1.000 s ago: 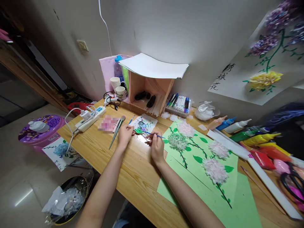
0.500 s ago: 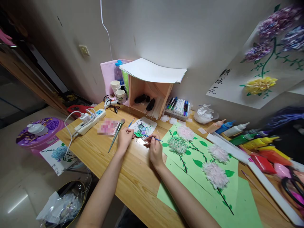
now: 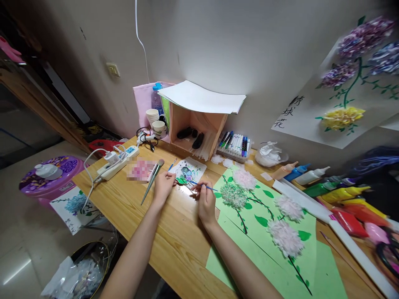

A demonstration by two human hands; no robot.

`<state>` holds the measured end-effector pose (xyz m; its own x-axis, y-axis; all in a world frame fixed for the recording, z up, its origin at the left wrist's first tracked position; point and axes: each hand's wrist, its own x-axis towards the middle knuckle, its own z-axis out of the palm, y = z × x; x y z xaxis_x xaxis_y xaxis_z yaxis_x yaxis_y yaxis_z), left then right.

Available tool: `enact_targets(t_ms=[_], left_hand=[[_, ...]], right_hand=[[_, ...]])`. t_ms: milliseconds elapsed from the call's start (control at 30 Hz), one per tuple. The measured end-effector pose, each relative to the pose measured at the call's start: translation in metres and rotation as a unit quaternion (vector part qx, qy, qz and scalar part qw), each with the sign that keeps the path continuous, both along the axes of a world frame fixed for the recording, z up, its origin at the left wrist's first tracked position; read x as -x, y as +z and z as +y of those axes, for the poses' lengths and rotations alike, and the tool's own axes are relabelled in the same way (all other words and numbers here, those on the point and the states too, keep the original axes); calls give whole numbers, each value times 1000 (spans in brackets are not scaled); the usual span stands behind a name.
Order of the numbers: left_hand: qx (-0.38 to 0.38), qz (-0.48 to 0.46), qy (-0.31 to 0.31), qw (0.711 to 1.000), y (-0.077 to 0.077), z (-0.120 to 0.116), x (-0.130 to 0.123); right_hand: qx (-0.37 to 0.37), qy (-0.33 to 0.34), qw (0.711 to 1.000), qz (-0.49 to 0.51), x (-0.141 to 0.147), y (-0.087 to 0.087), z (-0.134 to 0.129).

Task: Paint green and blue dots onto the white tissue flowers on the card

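Pinching the thin blue brush (image 3: 211, 189) between bent fingers, your right hand (image 3: 206, 201) is angling its tip left toward the small green piece (image 3: 181, 181). Your left hand (image 3: 163, 185) is curling its fingers nearly together at that piece's left end; you are showing too little of the fingertips to tell whether they are gripping it. The green piece is lying at the near edge of the paint-marked sheet (image 3: 195, 166), on the wooden table (image 3: 173, 236). Beside your left hand, 1 large brush (image 3: 151, 183) is resting slantwise, and 1 smaller brush (image 3: 172, 164) is lying left of the sheet. Under your right forearm, green paper (image 3: 258, 265) is bearing 4 fluffy flowers: 3 pale pink, 1 green and white. Behind, white paper (image 3: 205, 97) is covering the open-fronted box (image 3: 177, 114), and markers (image 3: 235, 143) are filling a clear case.
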<state>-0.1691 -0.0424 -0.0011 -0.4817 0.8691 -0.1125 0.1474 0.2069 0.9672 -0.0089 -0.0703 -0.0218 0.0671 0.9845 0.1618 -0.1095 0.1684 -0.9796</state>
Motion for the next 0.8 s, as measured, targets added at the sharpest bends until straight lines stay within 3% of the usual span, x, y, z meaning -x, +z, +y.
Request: enact_targets(t_ms=[400, 800], left_hand=[[-15, -1, -13, 1000, -11, 2, 4], [-14, -3, -24, 1000, -2, 0, 1]], right_hand=[[19, -23, 1000, 9, 1, 1, 2], [3, 15, 1000, -2, 2, 0, 2]])
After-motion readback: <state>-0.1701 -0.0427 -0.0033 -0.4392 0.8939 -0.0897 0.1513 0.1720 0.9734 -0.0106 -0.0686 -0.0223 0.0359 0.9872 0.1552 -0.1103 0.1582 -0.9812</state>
